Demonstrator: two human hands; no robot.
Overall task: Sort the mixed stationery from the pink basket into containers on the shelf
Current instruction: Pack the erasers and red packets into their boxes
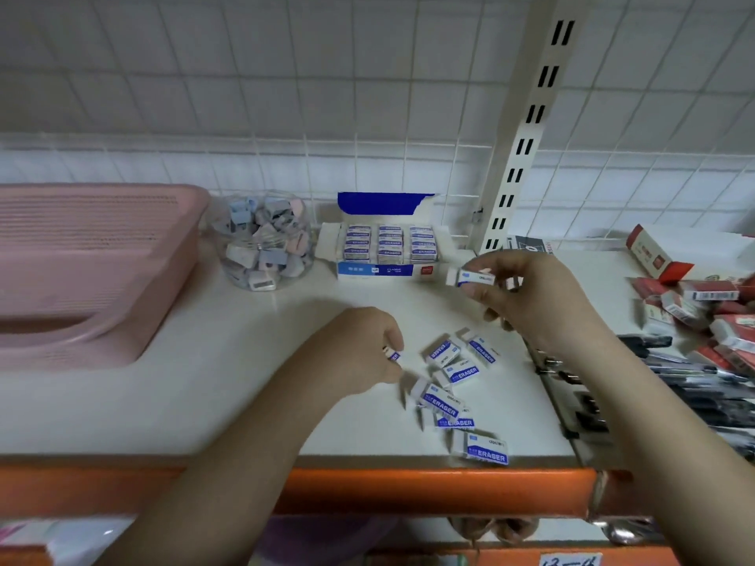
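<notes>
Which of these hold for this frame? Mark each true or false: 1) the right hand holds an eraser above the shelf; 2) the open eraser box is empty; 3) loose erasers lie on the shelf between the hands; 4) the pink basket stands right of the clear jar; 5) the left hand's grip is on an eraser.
1. True: the right hand pinches an eraser in the air, near the open eraser box.
2. False: the box holds rows of wrapped erasers.
3. True: several loose erasers lie on the shelf.
4. False: the pink basket is left of the clear jar.
5. True: the left hand grips a small eraser, mostly hidden by its fingers.
</notes>
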